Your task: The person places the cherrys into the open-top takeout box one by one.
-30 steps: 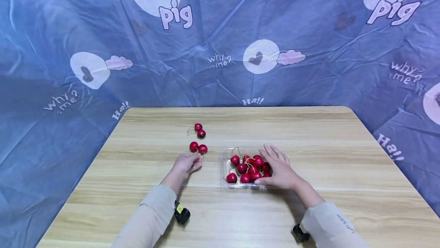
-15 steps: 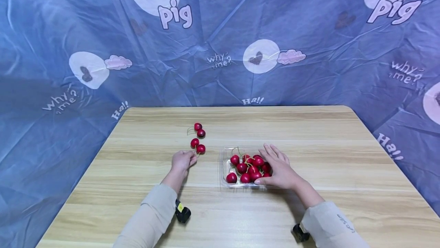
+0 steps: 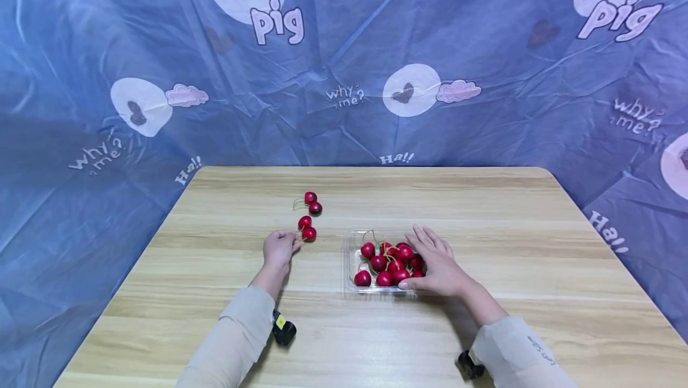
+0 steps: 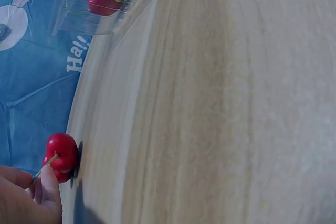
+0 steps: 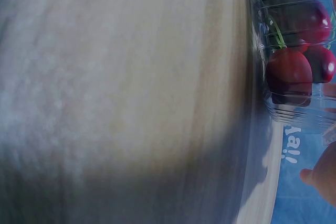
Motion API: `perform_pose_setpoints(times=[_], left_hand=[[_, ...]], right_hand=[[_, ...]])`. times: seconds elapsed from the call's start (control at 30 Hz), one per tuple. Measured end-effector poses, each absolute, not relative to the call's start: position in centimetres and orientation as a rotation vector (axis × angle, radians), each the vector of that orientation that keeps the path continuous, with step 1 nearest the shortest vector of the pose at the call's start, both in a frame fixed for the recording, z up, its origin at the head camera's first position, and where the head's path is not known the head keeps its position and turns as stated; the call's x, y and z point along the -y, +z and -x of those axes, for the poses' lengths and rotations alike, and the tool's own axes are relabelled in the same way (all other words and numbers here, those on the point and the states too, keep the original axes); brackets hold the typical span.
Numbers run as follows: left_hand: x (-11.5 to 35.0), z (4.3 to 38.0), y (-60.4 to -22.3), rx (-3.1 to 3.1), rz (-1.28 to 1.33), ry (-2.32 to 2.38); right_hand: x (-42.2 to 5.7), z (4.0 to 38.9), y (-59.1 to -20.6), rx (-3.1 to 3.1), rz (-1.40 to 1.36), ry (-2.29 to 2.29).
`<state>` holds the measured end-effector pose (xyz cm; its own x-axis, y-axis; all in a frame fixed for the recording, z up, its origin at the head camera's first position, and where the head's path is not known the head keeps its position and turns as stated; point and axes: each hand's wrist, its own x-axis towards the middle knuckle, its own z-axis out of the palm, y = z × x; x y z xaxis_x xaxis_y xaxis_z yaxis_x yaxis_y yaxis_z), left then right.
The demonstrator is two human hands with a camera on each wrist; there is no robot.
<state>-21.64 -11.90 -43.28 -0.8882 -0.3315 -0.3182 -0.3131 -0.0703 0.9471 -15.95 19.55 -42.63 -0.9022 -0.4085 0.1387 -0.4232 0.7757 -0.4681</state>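
Observation:
My left hand (image 3: 279,251) pinches a green stem (image 4: 51,159) between thumb and finger in the left wrist view. At those fingertips lies a red cherry (image 3: 309,234), with a second cherry (image 3: 304,222) against its far side. A clear plastic box (image 3: 349,262) stands to the right, several stemmed cherries (image 3: 378,263) heaped inside. Over the box's right end rests my right hand (image 3: 438,265), fingers fairly straight at the far side and thumb along the near rim. The hand covers part of that end and some of the fruit.
Farther back on the wooden table (image 3: 484,209) another pair of cherries (image 3: 315,208) lies with stems pointing left. Behind the table's far edge hangs a blue printed cloth (image 3: 333,125), which also runs along both sides.
My left hand has shifted slightly left, and the nearer cherry of its pair has moved left too. My right hand and the box have stayed in place.

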Motion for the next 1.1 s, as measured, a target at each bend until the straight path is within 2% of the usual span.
perform_pose_setpoints(times=[1.1], left_hand=[[9.9,19.8,-39.7,2.136,-0.291,-2.403]], right_hand=[[-19.6,16.0,-43.0,2.932,-0.688,0.771]])
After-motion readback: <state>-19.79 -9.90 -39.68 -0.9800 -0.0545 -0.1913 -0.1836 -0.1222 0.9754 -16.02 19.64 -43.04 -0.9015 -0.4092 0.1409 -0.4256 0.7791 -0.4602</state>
